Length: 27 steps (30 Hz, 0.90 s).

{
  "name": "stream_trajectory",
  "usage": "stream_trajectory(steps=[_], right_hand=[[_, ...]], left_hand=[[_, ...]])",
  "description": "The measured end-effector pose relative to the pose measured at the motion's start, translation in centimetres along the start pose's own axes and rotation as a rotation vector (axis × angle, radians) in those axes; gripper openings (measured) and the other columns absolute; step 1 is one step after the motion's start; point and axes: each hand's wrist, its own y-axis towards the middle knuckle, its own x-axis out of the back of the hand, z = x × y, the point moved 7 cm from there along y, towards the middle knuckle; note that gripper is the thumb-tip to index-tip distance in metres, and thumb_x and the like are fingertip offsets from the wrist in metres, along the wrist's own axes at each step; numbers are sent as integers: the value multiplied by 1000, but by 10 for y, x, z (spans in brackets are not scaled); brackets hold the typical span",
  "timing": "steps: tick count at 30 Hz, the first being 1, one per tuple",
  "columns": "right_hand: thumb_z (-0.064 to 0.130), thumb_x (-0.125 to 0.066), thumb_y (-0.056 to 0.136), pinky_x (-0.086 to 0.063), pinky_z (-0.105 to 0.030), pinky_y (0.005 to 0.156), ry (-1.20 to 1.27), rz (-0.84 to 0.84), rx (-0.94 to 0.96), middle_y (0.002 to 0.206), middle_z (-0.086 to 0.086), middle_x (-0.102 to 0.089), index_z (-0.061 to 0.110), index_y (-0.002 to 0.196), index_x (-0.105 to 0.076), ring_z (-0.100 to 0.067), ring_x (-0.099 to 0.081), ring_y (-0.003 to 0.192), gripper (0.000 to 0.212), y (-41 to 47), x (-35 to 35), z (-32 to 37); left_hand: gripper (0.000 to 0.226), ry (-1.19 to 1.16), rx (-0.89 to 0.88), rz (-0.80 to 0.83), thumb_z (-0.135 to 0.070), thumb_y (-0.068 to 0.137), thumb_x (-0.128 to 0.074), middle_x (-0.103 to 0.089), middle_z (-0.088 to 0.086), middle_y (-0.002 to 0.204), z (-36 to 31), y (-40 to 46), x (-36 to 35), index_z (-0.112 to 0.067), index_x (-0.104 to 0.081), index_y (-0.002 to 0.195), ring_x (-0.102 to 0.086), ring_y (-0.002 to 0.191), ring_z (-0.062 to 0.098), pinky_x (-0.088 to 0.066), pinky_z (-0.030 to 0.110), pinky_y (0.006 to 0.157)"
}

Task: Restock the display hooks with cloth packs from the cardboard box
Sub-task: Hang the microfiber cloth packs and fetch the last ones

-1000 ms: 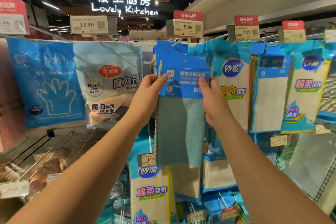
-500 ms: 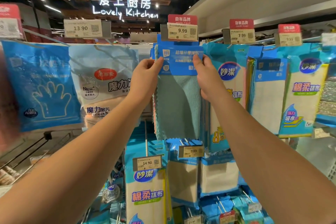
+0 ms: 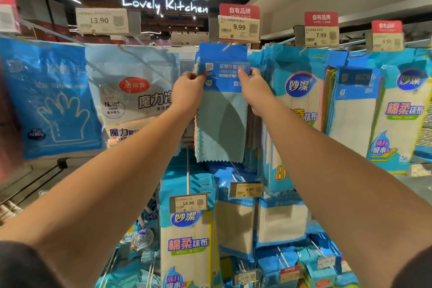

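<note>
A cloth pack (image 3: 222,124) with a blue card header and a teal cloth hangs in front of me at head height. My left hand (image 3: 187,93) pinches the header's left edge and my right hand (image 3: 253,90) pinches its right edge. The header's top sits at the display hook (image 3: 226,47) under the 9.99 price tag (image 3: 239,27), in front of more packs of the same kind. The cardboard box is out of view.
Neighbouring hooks carry a blue glove pack (image 3: 50,100), a white sponge pack (image 3: 131,91) and white cloth packs (image 3: 301,105) on the right. Lower hooks hold more cloth packs (image 3: 189,241) with price tags sticking out toward me.
Both hands have raised the cloth pack from chest height up to the hook under the 9.99 tag, and its header now lies against the packs hanging there.
</note>
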Motion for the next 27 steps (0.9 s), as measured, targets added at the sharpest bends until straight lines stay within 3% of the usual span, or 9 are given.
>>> stream_trajectory(steps=[4,10,13,15,16,19,23,27], right_hand=[[41,-38,104,-43,-36,92,-86,-18,-38,133,-10,-55,11,141,-38,-28,-55,115,47,12,-8,-3],[44,-36,104,-42,-42,101,-164,-34,-76,136,-11,-53,13,144,-37,-30,-53,120,50,18,-12,-6],[44,-39,103,-43,-39,99,-185,-66,-71,136,-10,-53,13,144,-39,-28,-53,119,51,5,-11,-6],[43,-43,103,-40,-40,104,-240,-120,-50,143,-11,-46,12,146,-37,-29,-48,126,53,-14,-8,-4],[41,-45,102,-37,-40,107,-287,-165,-33,145,-12,-41,11,146,-37,-28,-44,129,53,-29,-6,-2],[30,-52,100,-31,-38,109,-373,-273,70,145,-12,-38,11,141,-42,-26,-39,132,46,-84,-9,1],[16,-56,95,-36,-36,107,-364,-104,83,129,-17,-50,3,129,-54,-31,-51,120,36,-169,-59,-17],[16,-59,94,-45,-37,96,-391,173,-26,118,-18,-61,4,121,-62,-28,-60,106,30,-281,-143,-39]], left_hand=[[43,65,37,3,-48,101,-51,-68,12,114,8,16,-4,-12,-59,122,-64,104,31,-54,45,91],[45,94,68,36,-50,102,-48,-67,12,116,13,23,-10,-12,-55,125,-66,105,31,-56,45,91],[42,61,68,29,-48,100,-52,-69,11,102,14,17,-5,-11,-59,117,-66,90,31,-56,39,78],[42,49,80,35,-45,100,-53,-63,4,84,18,2,4,-7,-62,113,-59,72,22,-48,30,63],[41,34,90,57,-44,101,-52,-61,2,81,22,-10,10,-5,-61,113,-57,71,19,-49,31,63],[38,52,76,111,-48,100,-51,-67,3,93,42,-52,40,-12,-59,108,-65,86,23,-56,40,83],[26,212,51,137,-41,99,-55,-68,1,94,81,-127,115,-18,-67,103,-62,92,21,-44,31,77],[25,367,184,170,-36,97,-59,-69,0,98,147,-220,218,-16,-70,108,-61,92,18,-42,28,77]])
